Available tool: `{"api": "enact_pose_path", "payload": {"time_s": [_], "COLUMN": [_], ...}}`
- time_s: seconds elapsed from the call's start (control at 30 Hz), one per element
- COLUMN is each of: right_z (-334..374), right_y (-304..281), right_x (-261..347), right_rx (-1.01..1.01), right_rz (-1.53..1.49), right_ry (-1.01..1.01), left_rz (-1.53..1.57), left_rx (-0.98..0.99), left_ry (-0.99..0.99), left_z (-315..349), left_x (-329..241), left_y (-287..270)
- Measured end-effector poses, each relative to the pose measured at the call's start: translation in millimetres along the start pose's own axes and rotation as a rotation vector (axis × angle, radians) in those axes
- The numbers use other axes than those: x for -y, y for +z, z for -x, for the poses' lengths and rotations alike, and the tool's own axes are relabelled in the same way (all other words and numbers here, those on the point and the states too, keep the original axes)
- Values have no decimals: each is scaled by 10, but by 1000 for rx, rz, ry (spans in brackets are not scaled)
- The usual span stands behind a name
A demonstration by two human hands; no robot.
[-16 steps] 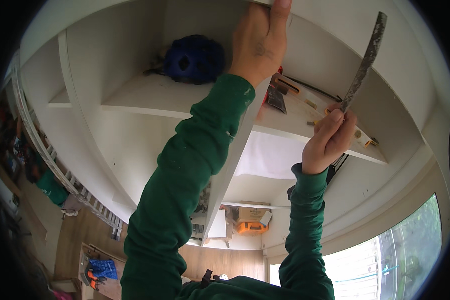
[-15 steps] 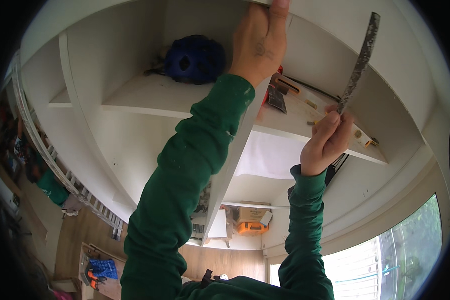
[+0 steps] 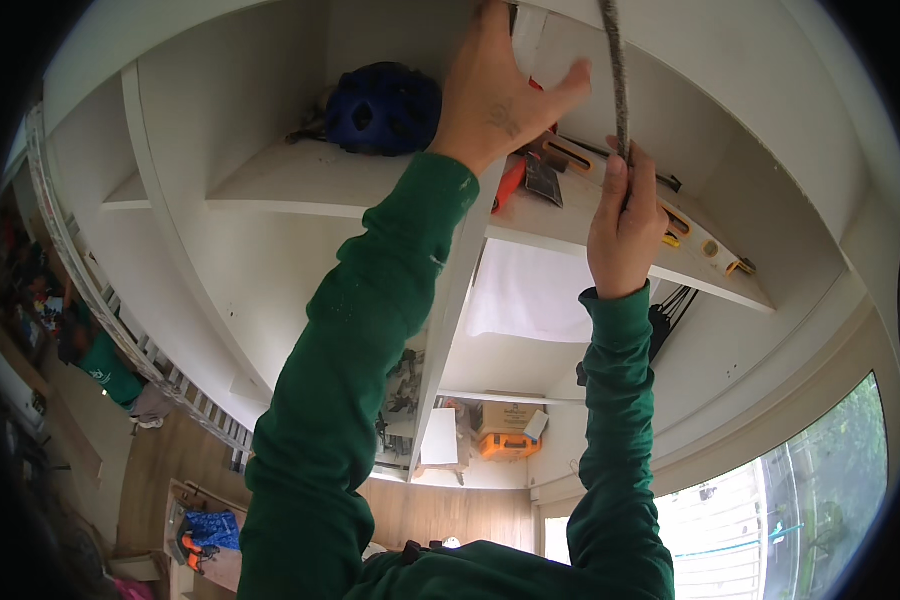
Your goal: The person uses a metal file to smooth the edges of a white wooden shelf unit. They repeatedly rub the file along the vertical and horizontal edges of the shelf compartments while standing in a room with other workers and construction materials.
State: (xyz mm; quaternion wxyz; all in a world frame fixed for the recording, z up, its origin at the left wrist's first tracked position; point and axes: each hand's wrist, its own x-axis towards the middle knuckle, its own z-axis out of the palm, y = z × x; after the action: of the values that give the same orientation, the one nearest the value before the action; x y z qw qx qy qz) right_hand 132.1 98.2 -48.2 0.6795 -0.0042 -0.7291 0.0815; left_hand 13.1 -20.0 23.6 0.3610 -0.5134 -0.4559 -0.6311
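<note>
My right hand pinches the lower end of a narrow, mottled dark-grey strip, nearly upright before the white cabinet; my left hand is raised, thumb spread (whether gripping, I cannot tell).

Head camera, left of a side-by-side fisheye pair, is looking from the wearer's head into open shelving, close ahead. Left hand is showing near at 12 o'clock, right hand at 2; green sleeves are filling the foreground at 7 and 5. Wooden floor is appearing farther off at 6, window at 4. Straight edges are bowing outward.
</note>
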Motion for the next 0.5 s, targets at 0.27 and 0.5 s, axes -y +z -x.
{"api": "enact_pose_path", "payload": {"time_s": [0.27, 0.5], "right_z": [-17, -22], "right_y": [111, 127], "right_x": [-62, -59], "right_rx": [-40, -81], "right_rz": [15, -20], "right_ry": [-36, -97], "left_rz": [-83, -85], "left_rx": [-39, 6], "left_ry": [84, 125], "left_z": [18, 38], "left_x": [307, 357], "left_y": [140, 122]}}
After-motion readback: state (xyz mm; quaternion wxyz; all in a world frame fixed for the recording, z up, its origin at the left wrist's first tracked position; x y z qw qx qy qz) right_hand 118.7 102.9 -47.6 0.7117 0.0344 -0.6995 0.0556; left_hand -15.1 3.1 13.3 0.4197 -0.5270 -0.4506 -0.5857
